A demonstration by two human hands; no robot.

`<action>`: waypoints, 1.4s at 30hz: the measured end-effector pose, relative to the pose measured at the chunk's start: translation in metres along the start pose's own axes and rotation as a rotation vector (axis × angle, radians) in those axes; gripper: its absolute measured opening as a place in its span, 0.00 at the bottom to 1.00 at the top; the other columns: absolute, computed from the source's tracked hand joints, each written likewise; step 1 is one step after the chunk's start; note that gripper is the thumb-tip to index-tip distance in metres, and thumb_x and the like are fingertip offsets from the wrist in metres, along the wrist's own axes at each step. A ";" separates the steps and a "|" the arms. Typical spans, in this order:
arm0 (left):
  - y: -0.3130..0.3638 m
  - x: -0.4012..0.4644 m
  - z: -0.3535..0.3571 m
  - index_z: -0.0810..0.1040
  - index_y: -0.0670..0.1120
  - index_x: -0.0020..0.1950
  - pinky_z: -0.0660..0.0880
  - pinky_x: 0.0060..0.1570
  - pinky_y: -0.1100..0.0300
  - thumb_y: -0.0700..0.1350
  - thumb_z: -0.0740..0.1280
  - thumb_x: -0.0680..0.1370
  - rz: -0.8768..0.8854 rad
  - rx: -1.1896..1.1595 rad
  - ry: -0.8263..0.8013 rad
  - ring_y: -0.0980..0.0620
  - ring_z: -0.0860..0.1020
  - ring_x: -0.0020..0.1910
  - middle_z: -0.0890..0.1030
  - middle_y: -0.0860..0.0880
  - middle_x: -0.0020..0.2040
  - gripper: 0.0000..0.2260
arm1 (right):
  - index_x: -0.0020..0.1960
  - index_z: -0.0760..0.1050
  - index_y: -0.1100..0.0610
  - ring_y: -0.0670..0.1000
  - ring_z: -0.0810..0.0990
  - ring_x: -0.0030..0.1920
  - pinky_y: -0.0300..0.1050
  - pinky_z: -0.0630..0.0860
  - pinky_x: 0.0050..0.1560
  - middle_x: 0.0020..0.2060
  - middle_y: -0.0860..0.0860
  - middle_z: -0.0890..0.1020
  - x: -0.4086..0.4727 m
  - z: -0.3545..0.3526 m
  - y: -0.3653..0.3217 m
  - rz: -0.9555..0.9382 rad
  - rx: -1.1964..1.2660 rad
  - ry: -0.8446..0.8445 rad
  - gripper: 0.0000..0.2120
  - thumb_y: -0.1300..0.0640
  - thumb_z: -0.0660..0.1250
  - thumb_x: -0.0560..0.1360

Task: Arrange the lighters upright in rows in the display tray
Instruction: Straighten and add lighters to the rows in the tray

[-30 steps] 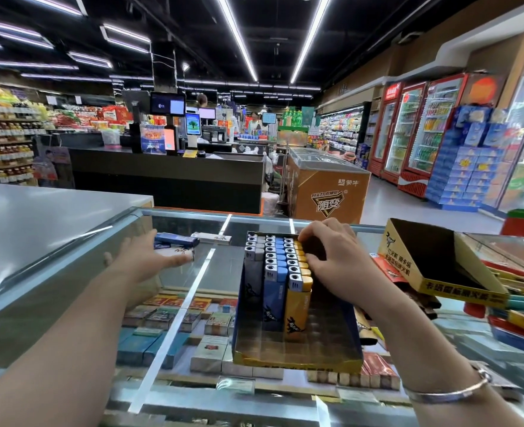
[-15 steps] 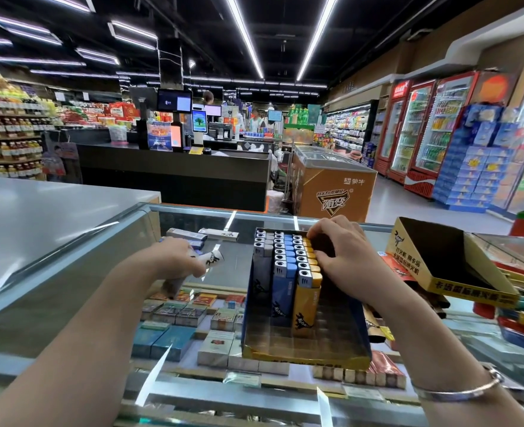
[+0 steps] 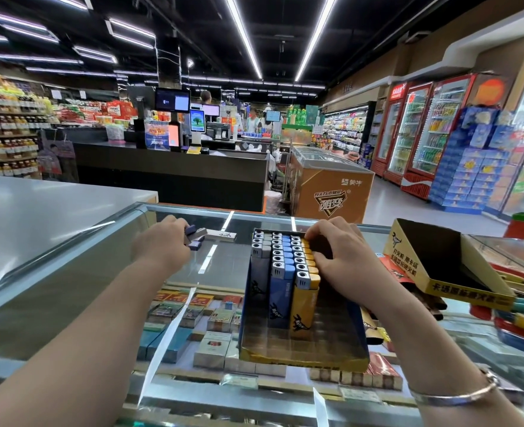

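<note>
My right hand [image 3: 343, 260] rests on top of the lighters [image 3: 285, 266] standing in the display tray [image 3: 300, 359], fingers curled down against the far end of the yellow row, pressing it from the side rather than closing around any single piece. The lighters stand upright in three packed rows directly under and left of this hand: grey on the outside, blue in the middle, yellow nearest my palm, each with a silver metal cap showing a dark round hole, and a dark animal figure printed low on the front bodies. The tray is a shallow cardboard box with a yellow front lip and blue side walls; its part nearest me holds nothing, and it sits on the glass counter [image 3: 217, 266]. My left hand [image 3: 162, 245], well apart to the left of the tray, grips a few loose lighters [image 3: 196, 237], dark blue and grey, lying across my fingertips, with one pale lighter [image 3: 222, 235] flat on the glass just beyond them. To the right of my right wrist, an empty yellow carton [image 3: 439, 272] sits tilted, and a silver bangle [image 3: 457, 396] circles that wrist.
</note>
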State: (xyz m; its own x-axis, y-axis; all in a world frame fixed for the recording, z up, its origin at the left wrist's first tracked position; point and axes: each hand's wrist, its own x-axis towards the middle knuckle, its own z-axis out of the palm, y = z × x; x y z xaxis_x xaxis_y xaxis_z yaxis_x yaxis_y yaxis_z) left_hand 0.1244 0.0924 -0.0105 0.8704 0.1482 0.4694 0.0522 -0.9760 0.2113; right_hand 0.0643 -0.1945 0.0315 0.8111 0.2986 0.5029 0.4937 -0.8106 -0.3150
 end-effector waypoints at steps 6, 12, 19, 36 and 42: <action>0.001 0.001 0.005 0.69 0.52 0.51 0.65 0.29 0.61 0.44 0.59 0.77 -0.063 0.141 -0.113 0.53 0.71 0.34 0.72 0.52 0.37 0.05 | 0.58 0.70 0.48 0.43 0.61 0.55 0.42 0.62 0.55 0.56 0.47 0.71 0.000 0.001 0.001 -0.004 -0.005 0.000 0.11 0.56 0.62 0.76; 0.003 0.002 -0.002 0.68 0.48 0.50 0.66 0.34 0.59 0.40 0.62 0.76 -0.083 -0.012 -0.230 0.49 0.72 0.41 0.71 0.49 0.41 0.06 | 0.58 0.70 0.49 0.44 0.62 0.54 0.42 0.62 0.54 0.56 0.48 0.71 -0.001 -0.001 0.000 -0.006 -0.004 -0.008 0.11 0.57 0.62 0.76; 0.005 -0.005 -0.014 0.71 0.49 0.47 0.65 0.30 0.61 0.38 0.64 0.73 -0.068 0.003 -0.251 0.53 0.72 0.36 0.73 0.51 0.38 0.07 | 0.57 0.70 0.49 0.44 0.62 0.54 0.42 0.62 0.54 0.56 0.48 0.71 0.000 0.000 0.000 0.002 -0.013 -0.007 0.11 0.57 0.62 0.76; 0.060 -0.035 -0.072 0.77 0.50 0.41 0.74 0.26 0.65 0.42 0.72 0.65 0.139 -1.463 -0.210 0.55 0.80 0.31 0.81 0.52 0.32 0.08 | 0.53 0.72 0.49 0.46 0.69 0.55 0.45 0.66 0.57 0.50 0.45 0.73 -0.002 -0.004 -0.006 0.039 0.049 0.055 0.08 0.58 0.62 0.76; 0.079 -0.048 -0.075 0.75 0.44 0.44 0.75 0.27 0.62 0.43 0.71 0.65 0.106 -1.599 -0.194 0.55 0.79 0.32 0.80 0.52 0.32 0.11 | 0.48 0.75 0.50 0.40 0.77 0.46 0.36 0.75 0.50 0.43 0.40 0.78 -0.010 -0.016 -0.031 -0.155 0.334 0.268 0.08 0.62 0.66 0.74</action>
State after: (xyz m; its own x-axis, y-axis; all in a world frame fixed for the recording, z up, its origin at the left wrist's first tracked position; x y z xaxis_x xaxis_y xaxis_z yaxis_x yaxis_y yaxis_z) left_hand 0.0502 0.0202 0.0481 0.8888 -0.0483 0.4558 -0.4392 0.1950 0.8770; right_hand 0.0358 -0.1807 0.0494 0.6321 0.2270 0.7409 0.7123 -0.5467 -0.4402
